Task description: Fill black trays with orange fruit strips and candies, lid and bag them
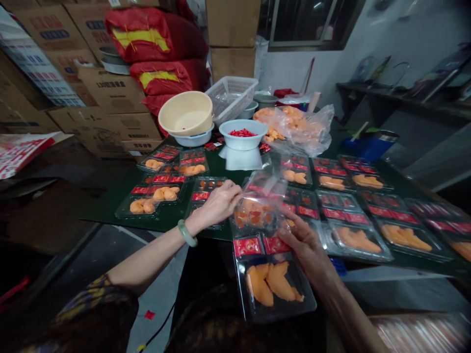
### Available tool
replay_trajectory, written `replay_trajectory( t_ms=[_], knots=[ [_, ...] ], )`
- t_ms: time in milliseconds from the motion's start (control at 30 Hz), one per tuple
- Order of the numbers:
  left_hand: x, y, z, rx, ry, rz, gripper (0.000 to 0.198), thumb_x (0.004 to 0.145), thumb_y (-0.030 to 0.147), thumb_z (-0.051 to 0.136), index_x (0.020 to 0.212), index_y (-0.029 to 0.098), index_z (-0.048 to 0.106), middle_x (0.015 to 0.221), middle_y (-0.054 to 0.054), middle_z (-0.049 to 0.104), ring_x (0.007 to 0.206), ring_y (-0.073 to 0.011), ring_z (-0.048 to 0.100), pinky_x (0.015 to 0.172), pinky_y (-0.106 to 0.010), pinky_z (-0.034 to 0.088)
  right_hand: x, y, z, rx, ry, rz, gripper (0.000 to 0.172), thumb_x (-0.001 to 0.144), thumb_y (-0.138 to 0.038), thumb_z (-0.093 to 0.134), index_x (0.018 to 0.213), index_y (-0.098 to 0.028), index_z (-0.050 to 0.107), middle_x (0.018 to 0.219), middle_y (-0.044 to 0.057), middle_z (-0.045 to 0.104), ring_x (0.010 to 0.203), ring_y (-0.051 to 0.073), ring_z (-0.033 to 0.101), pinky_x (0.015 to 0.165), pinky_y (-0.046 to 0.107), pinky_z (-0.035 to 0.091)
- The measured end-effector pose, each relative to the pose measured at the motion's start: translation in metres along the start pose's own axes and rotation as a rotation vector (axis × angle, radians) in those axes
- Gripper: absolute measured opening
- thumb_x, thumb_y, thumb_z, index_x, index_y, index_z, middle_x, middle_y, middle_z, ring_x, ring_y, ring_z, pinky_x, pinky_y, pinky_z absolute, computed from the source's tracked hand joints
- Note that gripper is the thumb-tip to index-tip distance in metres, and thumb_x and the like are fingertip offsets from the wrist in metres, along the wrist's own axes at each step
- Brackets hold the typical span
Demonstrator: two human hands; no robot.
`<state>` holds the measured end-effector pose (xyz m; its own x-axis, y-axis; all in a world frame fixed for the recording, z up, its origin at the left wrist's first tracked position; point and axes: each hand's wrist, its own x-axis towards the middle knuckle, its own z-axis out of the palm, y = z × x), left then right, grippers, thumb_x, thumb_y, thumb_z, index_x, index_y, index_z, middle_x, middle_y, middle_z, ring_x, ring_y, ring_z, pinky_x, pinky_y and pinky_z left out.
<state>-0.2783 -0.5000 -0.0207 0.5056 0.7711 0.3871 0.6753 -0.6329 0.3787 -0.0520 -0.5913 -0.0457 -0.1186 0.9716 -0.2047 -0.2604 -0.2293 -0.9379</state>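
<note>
A clear plastic tray (239, 294) is held up in front of me, tilted, with orange wing-shaped pieces (277, 284) in its large compartment. Red packets (248, 246) lie across its middle, and small brown items sit in the far compartments. My right hand (300, 240) grips the tray's right side, thumb on top. At the far left edge, my left hand (219, 203), with a pale green bangle (187, 233) at the wrist, has its fingers pinched on a clear plastic cover (263, 189) over the tray's far part. Where cover and tray meet is blurred.
Filled trays (356, 240) line the right of the dark green table (106, 208); more filled trays (165, 196) stand left. Behind are a bowl (243, 139) of red packets, a cream basin (186, 113), a white basket (235, 93) and a bag (312, 127) of orange pieces.
</note>
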Motion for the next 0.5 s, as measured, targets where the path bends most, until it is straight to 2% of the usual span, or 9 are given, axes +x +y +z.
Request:
replay_trajectory(
  t_ms=[133, 267, 367, 500],
  knots=[
    [0.011, -0.002, 0.012, -0.180, -0.094, -0.145, 0.014, 0.091, 0.024, 0.036, 0.079, 0.018, 0.043, 0.062, 0.004, 0.045, 0.053, -0.0103, 0.044, 0.053, -0.023, 0.034, 0.000, -0.002, -0.001, 0.002, 0.021, -0.017, 0.070, 0.074, -0.036, 0.071, 0.136, -0.029, 0.040, 0.071, -0.004, 0.061, 0.047, 0.010, 0.056, 0.043, 0.022, 0.051],
    [0.022, -0.009, 0.020, -0.450, -0.226, -0.265, 0.009, 0.086, 0.023, 0.041, 0.079, 0.020, 0.037, 0.055, 0.007, 0.045, 0.041, -0.0078, 0.043, 0.043, -0.019, 0.029, -0.002, -0.003, -0.002, 0.046, 0.045, 0.018, 0.077, 0.072, -0.035, 0.073, 0.139, -0.030, 0.037, 0.066, -0.006, 0.058, 0.046, 0.009, 0.054, 0.043, 0.023, 0.052],
    [0.028, -0.009, 0.017, -0.386, -0.219, -0.116, 0.008, 0.082, 0.016, 0.042, 0.076, 0.019, 0.038, 0.055, 0.007, 0.045, 0.046, -0.0069, 0.042, 0.047, -0.018, 0.029, -0.004, -0.003, -0.006, 0.079, 0.081, 0.046, 0.081, 0.070, -0.033, 0.074, 0.140, -0.034, 0.034, 0.065, -0.008, 0.054, 0.045, 0.008, 0.053, 0.043, 0.023, 0.053],
    [0.034, 0.004, -0.002, 0.011, -0.261, 0.177, 0.014, 0.084, 0.012, 0.037, 0.075, 0.017, 0.046, 0.060, 0.003, 0.045, 0.053, -0.0091, 0.040, 0.053, -0.022, 0.028, -0.006, -0.001, -0.014, 0.097, 0.121, 0.046, 0.085, 0.071, -0.031, 0.074, 0.142, -0.035, 0.028, 0.065, -0.009, 0.053, 0.046, 0.008, 0.054, 0.044, 0.022, 0.053]
  ],
)
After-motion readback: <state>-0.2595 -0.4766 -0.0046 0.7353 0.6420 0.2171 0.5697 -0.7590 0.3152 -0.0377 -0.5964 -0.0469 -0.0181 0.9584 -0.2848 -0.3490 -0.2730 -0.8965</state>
